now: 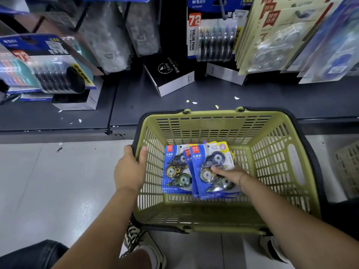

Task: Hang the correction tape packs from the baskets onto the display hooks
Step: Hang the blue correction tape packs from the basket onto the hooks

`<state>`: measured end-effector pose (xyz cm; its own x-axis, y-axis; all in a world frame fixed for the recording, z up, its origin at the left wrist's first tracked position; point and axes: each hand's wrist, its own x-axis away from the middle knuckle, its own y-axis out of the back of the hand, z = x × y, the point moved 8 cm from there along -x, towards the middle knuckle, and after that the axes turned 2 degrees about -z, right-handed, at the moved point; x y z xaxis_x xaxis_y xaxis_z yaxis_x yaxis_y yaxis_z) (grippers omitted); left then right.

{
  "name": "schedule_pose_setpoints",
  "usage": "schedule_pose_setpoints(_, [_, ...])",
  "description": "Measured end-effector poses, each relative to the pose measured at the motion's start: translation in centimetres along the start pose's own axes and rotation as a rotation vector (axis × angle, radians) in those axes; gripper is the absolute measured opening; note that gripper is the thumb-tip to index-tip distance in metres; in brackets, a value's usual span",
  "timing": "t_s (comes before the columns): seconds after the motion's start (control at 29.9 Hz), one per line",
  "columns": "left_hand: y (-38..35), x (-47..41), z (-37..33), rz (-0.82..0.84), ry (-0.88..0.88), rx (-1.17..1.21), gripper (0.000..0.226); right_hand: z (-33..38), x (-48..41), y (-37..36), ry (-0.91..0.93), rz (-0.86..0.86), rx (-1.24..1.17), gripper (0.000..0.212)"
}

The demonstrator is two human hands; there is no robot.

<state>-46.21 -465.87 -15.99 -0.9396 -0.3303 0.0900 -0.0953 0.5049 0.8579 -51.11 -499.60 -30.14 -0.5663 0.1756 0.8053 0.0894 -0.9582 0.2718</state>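
An olive-green plastic basket [272, 162] stands on the floor in front of me. Inside lie several blue correction tape packs, one flat at the left [174, 167]. My right hand [231, 176] reaches into the basket and grips the top pack [209, 158], thumb on its clear blister, fingers hidden beneath. My left hand [130, 167] grips the basket's left rim, thumb inside the wall. Display hooks [223, 10] with hung stationery packs fill the upper part of the view.
A dark bottom shelf [136, 105] runs behind the basket, with black-and-white alarm clock boxes [169, 76] and paper scraps on it. Blue multi-packs [211, 33] hang above. A second pale basket [347, 167] shows at the right edge. My shoes [143, 243] stand beneath the basket.
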Motion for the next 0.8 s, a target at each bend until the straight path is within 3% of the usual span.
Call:
schedule_pose_setpoints(0.2, [0.0,0.0,0.0,0.001,0.009,-0.02,0.038,2.4,1.1,0.4,0.202,0.005,0.127,0.034])
schedule_pose_setpoints(0.33, [0.1,0.3,-0.1,0.06,0.036,0.004,0.04,4.6,3.8,0.1,0.275,0.058,0.088,0.031])
schedule_pose_setpoints(0.43, [0.3,0.1,-1.1,0.103,0.061,-0.068,0.054,9.9,7.0,0.9,0.386,0.116,0.086,0.031])
schedule_pose_setpoints(0.5, [2.3,0.6,-4.3,0.065,0.069,-0.019,0.062,15.0,11.4,3.0,0.557,0.118,0.054,0.032])
schedule_pose_setpoints(0.57, [2.6,0.9,-7.7,0.134,0.069,0.147,0.059,18.2,14.4,4.2,0.657,0.12,0.01,0.038])
schedule_pose_setpoints(0.7, [5.1,4.4,-16.0,0.479,0.098,0.891,0.073,22.7,21.0,7.4,0.823,0.088,-0.094,0.052])
schedule_pose_setpoints(0.8, [8.2,6.0,-20.6,0.618,0.03,1.135,0.082,24.9,24.8,8.9,0.929,0.088,-0.163,0.05])
